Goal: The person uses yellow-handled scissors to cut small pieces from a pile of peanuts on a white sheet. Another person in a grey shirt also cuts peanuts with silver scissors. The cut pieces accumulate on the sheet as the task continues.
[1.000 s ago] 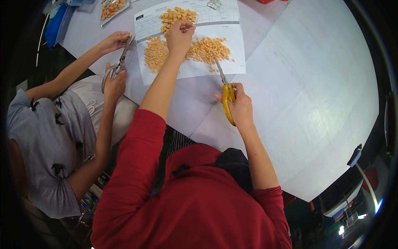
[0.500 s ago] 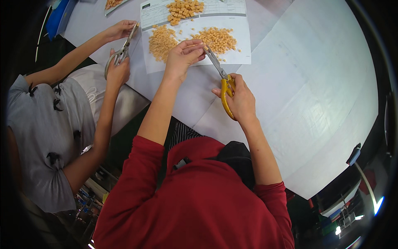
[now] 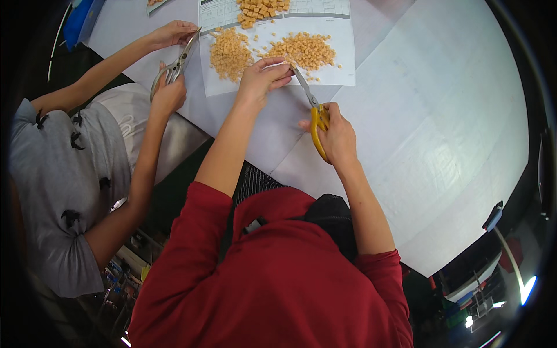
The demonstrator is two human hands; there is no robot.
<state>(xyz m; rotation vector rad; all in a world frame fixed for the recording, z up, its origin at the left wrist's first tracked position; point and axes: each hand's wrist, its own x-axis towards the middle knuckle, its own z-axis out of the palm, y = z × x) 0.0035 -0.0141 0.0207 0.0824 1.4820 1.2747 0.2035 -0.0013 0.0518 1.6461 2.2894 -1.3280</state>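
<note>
My right hand (image 3: 339, 138) grips yellow-handled scissors (image 3: 306, 91), blades pointing up-left toward my left hand (image 3: 261, 81). The left fingers pinch a small pale piece (image 3: 278, 64) right at the blade tips; what it is I cannot make out. Both hands work at the near edge of a white paper sheet (image 3: 339, 64) on the table. On the sheet lie two heaps of small orange-tan cubes (image 3: 229, 49) (image 3: 307, 49), and a third heap of larger cubes (image 3: 261, 8) lies farther back.
A person in a grey shirt at my left holds grey metal scissors (image 3: 177, 64) with one hand (image 3: 168, 95), the other hand (image 3: 174, 32) by the blades. The white table (image 3: 435, 116) stretches right. A blue object (image 3: 81, 20) lies at the far left corner.
My left hand has drawn back from the far cube heap to the scissor tips, now pinching a small piece. My right hand with the scissors has shifted slightly toward it.
</note>
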